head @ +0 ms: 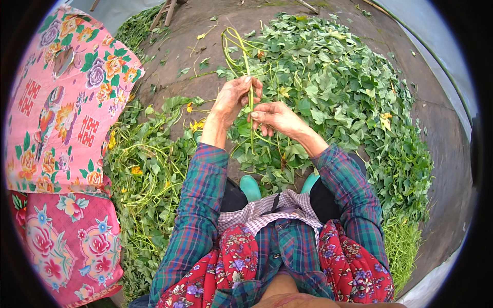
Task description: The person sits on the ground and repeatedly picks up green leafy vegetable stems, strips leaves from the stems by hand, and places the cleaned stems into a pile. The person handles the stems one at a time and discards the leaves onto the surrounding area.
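Observation:
In front of my chest I hold a thin bunch of green leaf stalks (246, 57), upright, with its upper end bent into loops. My left hand (235, 94) grips it around the middle between thumb and fingers. Just below, my right hand (279, 119) pinches the lower part between thumb and forefinger. The stalks' loose ends hang beneath my fingers. Behind and under the hands spreads a large heap of cut green leafy vines (339, 77), with a few yellowed leaves in it.
A second heap of vines (150, 173) with yellow flowers lies at my left. Pale green stalks (402, 246) are piled at lower right. Pink floral cloths (77, 154) border the left side. My turquoise boots (250, 187) stand at the heap's edge. Wooden legs (168, 13) show at the top.

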Tool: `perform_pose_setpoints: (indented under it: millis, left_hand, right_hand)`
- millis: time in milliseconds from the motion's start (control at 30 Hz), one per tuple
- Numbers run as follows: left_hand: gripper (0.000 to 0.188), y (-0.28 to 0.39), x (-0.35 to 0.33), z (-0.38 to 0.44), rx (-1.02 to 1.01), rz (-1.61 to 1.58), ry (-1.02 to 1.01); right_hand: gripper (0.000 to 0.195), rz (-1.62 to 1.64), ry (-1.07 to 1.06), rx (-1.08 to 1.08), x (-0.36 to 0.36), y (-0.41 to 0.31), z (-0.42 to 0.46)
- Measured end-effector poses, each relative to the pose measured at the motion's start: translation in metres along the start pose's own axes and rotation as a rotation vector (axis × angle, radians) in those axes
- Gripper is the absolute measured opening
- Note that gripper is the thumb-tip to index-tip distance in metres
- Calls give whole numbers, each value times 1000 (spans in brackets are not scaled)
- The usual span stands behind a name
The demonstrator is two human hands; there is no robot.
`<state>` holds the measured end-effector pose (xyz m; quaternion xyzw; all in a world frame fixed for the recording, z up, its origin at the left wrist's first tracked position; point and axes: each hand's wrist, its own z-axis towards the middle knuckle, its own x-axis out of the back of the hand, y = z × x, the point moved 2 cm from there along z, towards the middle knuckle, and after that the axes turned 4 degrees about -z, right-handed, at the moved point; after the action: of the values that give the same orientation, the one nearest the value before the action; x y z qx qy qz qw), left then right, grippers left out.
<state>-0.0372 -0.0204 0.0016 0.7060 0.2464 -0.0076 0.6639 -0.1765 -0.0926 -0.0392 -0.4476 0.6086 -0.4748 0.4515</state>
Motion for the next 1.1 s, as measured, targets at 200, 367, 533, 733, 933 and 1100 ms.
perform_pose_setpoints:
  millis: [200, 367, 533, 733, 933, 1100]
  left_hand:
    - [18, 3, 1, -1, -12, -23, -8]
    - [16, -12, 5, 10, -56, 130, 239]
    - [15, -25, -12, 16, -61, 87, 206]
    - [11, -38, -11, 20, -3, 560, 270]
    - [19, -29, -20, 18, 27, 664, 181]
    - [18, -28, -13, 17, 55, 448, 126]
  right_hand:
    - [28, -322, 194, 108, 8, -2, -8]
    - [30, -1150, 709, 441, 0, -27, -26]
    - [27, -1190, 763, 452, 2, -21, -19]
    - [20, -1179, 630, 177, 5, -12, -14]
    - [20, -901, 485, 144, 26, -26, -22]
    - [17, -1273, 579, 386, 37, -23, -18]
